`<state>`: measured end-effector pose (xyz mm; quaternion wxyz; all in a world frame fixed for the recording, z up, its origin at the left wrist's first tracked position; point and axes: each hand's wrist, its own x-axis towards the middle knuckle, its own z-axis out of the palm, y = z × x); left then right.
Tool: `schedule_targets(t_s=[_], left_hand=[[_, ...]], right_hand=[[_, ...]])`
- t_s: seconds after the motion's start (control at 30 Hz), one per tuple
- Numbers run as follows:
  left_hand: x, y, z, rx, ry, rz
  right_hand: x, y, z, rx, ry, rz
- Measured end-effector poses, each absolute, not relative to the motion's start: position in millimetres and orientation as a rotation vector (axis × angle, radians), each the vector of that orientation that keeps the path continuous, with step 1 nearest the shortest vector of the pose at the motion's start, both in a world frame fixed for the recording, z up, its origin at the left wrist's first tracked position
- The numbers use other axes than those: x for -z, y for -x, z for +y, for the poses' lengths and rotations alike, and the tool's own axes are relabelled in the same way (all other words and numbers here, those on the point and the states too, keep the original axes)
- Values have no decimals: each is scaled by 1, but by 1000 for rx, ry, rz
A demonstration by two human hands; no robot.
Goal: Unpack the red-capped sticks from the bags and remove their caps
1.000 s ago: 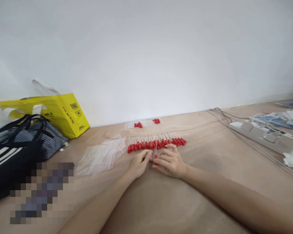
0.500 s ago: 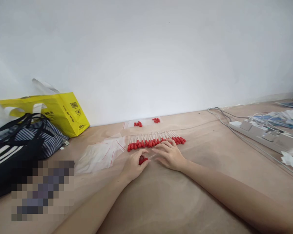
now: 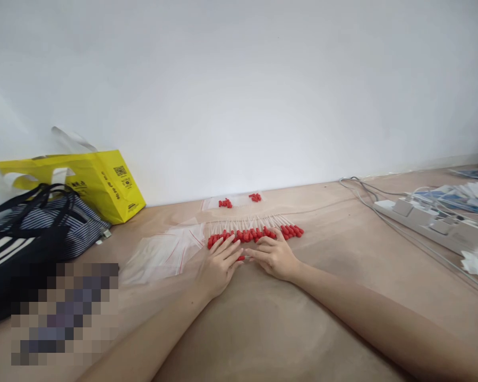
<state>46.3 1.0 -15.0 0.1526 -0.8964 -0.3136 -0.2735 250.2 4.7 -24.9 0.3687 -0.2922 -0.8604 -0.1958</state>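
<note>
A row of thin white sticks with red tips (image 3: 255, 231) lies on the tan table (image 3: 287, 329). My left hand (image 3: 219, 263) rests just in front of the row's left half, fingers stretched forward and slightly apart over the red tips. My right hand (image 3: 274, 255) lies beside it on the right, fingers curled and pinching toward the left hand. A small red piece (image 3: 241, 258) shows between the two hands; I cannot tell which hand grips it. Clear zip bags with red seal lines (image 3: 165, 252) lie left of the left hand.
Two small clusters of red pieces (image 3: 239, 200) sit near the wall. A yellow bag (image 3: 99, 183) and a dark striped bag (image 3: 32, 239) stand at the left. A white power strip (image 3: 434, 225) with cables and blue-white packets (image 3: 462, 193) lie at the right.
Both hands moved forward to the row of sticks. The left hand, curled round red pieces half a second ago, has now stretched its fingers out.
</note>
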Motion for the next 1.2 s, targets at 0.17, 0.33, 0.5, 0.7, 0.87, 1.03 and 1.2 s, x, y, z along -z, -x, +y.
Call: schedule_targets(t_s=[0.17,0.33,0.5,0.7,0.87,1.03,1.2], left_hand=[[14,-47,1,795,2592,-875],[11,-46,0,708,2651,-859],[11,-45,-5,721,2674,-896],[10,-46,-7,676,2666,-881],[10,-45,-7,685,2667,-859],[12,-44,-7,650,2670,-832],[12,-38,-6,687,2690,-886]], right_hand=[[25,-245,5,533,723,-2212],[28,-245,3,552,693,-2217],[30,-247,3,547,658,-2202],[30,-247,2,550,636,-2193],[28,-248,1,507,613,-2196],[30,-247,0,424,587,-2223],[32,-257,1,342,601,-2228]])
